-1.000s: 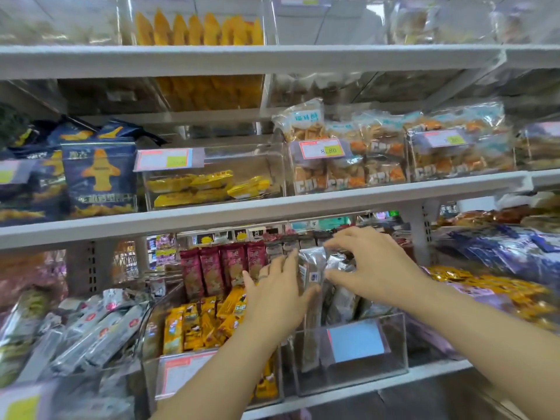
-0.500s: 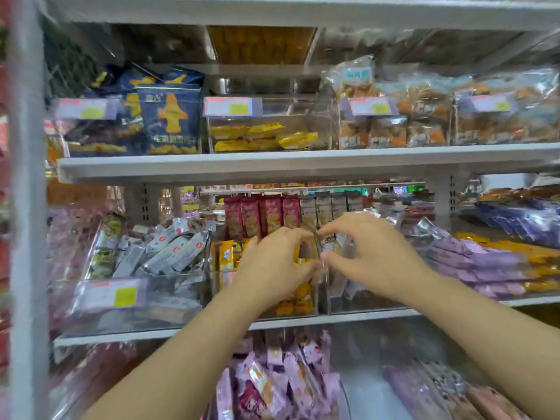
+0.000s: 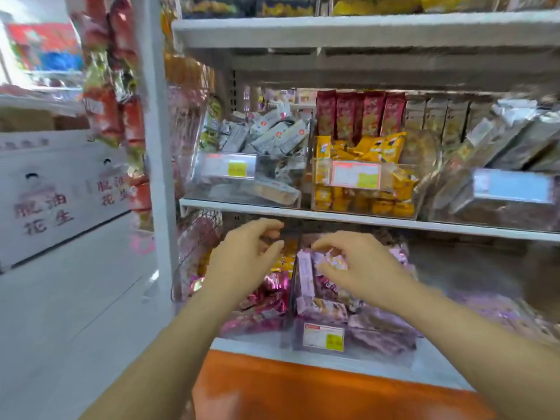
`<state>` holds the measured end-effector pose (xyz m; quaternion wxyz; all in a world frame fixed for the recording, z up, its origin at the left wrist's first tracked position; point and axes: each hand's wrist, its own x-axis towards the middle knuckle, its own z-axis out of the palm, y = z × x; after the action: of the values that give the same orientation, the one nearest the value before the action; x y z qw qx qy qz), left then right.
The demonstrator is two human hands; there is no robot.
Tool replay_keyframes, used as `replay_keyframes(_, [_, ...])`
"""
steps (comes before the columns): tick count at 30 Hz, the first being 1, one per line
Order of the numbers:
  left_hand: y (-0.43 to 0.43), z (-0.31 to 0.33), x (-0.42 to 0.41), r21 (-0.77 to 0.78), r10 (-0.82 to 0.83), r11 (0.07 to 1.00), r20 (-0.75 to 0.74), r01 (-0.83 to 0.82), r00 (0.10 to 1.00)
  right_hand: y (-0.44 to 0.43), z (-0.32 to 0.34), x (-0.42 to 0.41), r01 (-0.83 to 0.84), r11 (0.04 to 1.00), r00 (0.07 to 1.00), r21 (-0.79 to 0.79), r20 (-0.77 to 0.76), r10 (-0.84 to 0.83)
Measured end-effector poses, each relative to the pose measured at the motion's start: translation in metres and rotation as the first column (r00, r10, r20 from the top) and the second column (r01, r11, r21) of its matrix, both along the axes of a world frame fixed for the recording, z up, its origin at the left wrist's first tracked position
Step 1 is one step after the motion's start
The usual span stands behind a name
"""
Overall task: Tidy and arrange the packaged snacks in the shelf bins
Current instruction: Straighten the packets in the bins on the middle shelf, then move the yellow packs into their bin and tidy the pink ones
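1. The lilac and purple foil snack packets (image 3: 321, 301) lie heaped in a clear plastic bin with a white price label (image 3: 323, 336), on the near bottom shelf, at the centre of the view.
2. The right hand (image 3: 360, 268) hovers over that heap with its fingers curled downward. Motion blur hides whether they pinch a pale wrapper or hold nothing.
3. The left hand (image 3: 239, 262) is just to the left, apart from the right, fingers loosely curved and thumb spread, gripping nothing.
4. Below the left hand, magenta foil packets (image 3: 266, 298) fill the neighbouring bin.
5. The white shelf board (image 3: 333, 218) above carries three more clear bins:
   - silver-grey wrapped bars (image 3: 272, 134) on the left;
   - yellow packets (image 3: 378, 147) in the middle, with dark red upright packs (image 3: 360, 113) behind;
   - long silver-wrapped packets (image 3: 515, 137) on the right.
6. An orange base panel (image 3: 303, 389) runs under the bottom shelf.
7. Far left, past the white upright post (image 3: 154, 116), stand white cardboard boxes with red characters (image 3: 60, 183).
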<state>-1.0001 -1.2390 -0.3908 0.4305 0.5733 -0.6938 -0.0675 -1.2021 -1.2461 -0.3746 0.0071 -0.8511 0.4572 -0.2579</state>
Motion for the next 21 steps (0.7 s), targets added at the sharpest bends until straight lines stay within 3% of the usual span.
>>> replay_keyframes(7, [-0.016,-0.078,0.067,0.174,0.101,0.981,-0.086,-0.085,0.991,-0.027,-0.049,0.042,-0.079,0.974,0.967,0.214,-0.222,0.128])
replay_keyframes(10, [-0.019,-0.097,0.082,0.242,0.027,0.970,-0.122,0.004,0.992,-0.043,-0.067,0.059,-0.083,0.960,0.949,0.267,-0.271,0.157])
replay_keyframes(14, [-0.026,-0.114,0.091,0.353,-0.131,0.926,-0.029,0.133,0.991,-0.059,-0.084,0.073,-0.079,0.953,0.950,0.292,-0.268,0.161])
replay_keyframes(21, [-0.053,-0.118,0.093,0.380,-0.193,0.912,0.069,0.153,0.979,-0.067,-0.095,0.079,-0.059,0.950,0.949,0.307,-0.279,0.149])
